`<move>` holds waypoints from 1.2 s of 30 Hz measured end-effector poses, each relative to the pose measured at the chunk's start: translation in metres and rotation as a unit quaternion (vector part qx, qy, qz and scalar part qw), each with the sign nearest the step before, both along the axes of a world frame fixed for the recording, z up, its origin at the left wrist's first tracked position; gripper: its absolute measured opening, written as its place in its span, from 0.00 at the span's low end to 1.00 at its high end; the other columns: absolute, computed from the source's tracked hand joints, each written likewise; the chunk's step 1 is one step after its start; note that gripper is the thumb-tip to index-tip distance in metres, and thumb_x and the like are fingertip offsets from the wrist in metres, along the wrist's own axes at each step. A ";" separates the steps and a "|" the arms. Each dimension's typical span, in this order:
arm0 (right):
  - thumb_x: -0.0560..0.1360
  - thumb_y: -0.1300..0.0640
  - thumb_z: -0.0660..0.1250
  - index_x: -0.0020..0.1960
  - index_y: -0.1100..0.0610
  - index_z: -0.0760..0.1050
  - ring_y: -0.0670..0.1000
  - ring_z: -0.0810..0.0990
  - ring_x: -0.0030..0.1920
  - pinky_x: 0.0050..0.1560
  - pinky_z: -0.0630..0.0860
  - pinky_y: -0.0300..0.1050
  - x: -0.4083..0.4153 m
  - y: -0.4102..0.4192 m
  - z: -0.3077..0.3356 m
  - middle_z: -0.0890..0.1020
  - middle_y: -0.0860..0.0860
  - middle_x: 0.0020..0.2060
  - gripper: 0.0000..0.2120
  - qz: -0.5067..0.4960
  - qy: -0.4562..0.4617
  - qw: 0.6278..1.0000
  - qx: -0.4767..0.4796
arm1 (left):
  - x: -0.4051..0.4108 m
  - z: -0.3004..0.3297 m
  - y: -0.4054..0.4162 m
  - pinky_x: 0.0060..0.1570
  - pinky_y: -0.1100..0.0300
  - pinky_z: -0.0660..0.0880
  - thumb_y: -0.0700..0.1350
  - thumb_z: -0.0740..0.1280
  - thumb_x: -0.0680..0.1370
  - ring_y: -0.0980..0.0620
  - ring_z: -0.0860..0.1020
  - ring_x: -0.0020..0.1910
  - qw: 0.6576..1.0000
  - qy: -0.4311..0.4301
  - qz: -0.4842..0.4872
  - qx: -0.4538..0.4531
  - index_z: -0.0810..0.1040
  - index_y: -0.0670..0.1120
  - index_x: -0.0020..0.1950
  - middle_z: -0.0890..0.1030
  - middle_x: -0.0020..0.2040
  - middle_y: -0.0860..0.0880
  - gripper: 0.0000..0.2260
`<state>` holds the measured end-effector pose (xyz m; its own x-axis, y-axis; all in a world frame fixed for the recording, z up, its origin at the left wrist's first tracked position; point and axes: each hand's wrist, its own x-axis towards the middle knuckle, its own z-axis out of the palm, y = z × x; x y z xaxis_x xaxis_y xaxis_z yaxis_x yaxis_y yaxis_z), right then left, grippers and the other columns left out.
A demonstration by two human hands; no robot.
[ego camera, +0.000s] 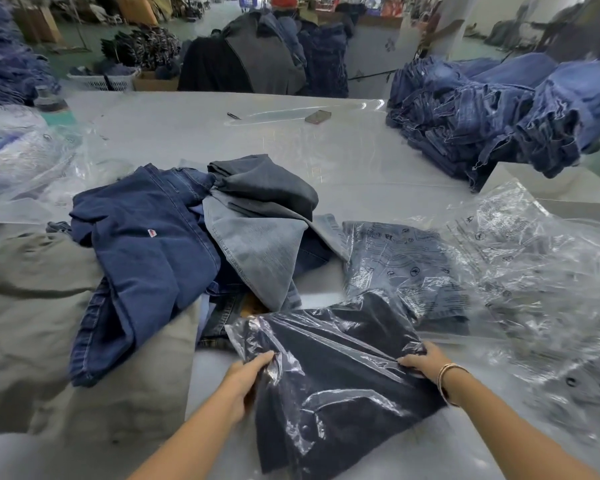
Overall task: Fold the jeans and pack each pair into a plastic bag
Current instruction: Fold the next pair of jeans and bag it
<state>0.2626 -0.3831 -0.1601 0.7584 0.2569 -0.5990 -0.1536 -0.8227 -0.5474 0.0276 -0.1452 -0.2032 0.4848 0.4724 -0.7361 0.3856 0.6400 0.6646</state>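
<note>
Dark jeans (340,368): folded, low in the middle of the table (187,126), partly inside a clear bag (291,327).
Left hand (248,379): fingers pressed together, pinching the bag's left edge.
Right hand (423,363): fingers closed on the bag's right edge.
Why: two hands on two sides likely keep the bag tight so the jeans slide in.
Long way: from near the person up and away, tilted a bit left.
Bagged pair (406,271): lies just beyond, on the right.
Loose jeans (146,244): piled to the left, not yet folded.
</note>
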 end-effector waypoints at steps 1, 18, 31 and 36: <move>0.70 0.61 0.74 0.67 0.64 0.68 0.54 0.76 0.48 0.54 0.72 0.45 0.001 -0.001 0.012 0.77 0.57 0.54 0.29 0.042 0.010 0.999 -0.003 | 0.000 0.004 -0.002 0.46 0.51 0.80 0.46 0.73 0.72 0.40 0.83 0.42 1.000 -0.002 0.003 -0.014 0.81 0.39 0.52 0.84 0.43 0.38 0.14; 0.72 0.44 0.68 0.71 0.45 0.61 0.55 0.65 0.70 0.66 0.53 0.77 0.112 0.094 0.163 0.66 0.51 0.69 0.30 0.194 -0.464 0.848 -0.164 | 0.131 0.082 -0.076 0.52 0.54 0.74 0.65 0.54 0.79 0.53 0.77 0.56 0.955 -0.045 -0.291 0.044 0.68 0.52 0.66 0.75 0.62 0.52 0.23; 0.68 0.22 0.49 0.76 0.39 0.37 0.51 0.35 0.76 0.64 0.38 0.78 0.077 0.048 0.003 0.37 0.46 0.76 0.44 0.345 -0.225 0.876 -0.250 | 0.167 0.032 -0.035 0.62 0.50 0.74 0.53 0.64 0.78 0.43 0.73 0.63 0.969 0.037 -0.140 0.202 0.61 0.51 0.75 0.71 0.68 0.45 0.26; 0.77 0.40 0.59 0.74 0.37 0.35 0.48 0.39 0.76 0.66 0.46 0.78 0.102 0.023 0.012 0.38 0.44 0.77 0.38 0.398 -0.295 0.824 -0.276 | 0.182 0.035 -0.045 0.42 0.60 0.72 0.44 0.63 0.76 0.46 0.78 0.52 0.910 0.086 -0.251 0.318 0.73 0.50 0.60 0.80 0.56 0.47 0.13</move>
<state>0.3642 -0.3603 -0.1485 0.6816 0.6258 -0.3791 0.7139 -0.6825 0.1568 0.2097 -0.1907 -0.1683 0.6602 0.5806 -0.4764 0.6564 -0.1377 0.7418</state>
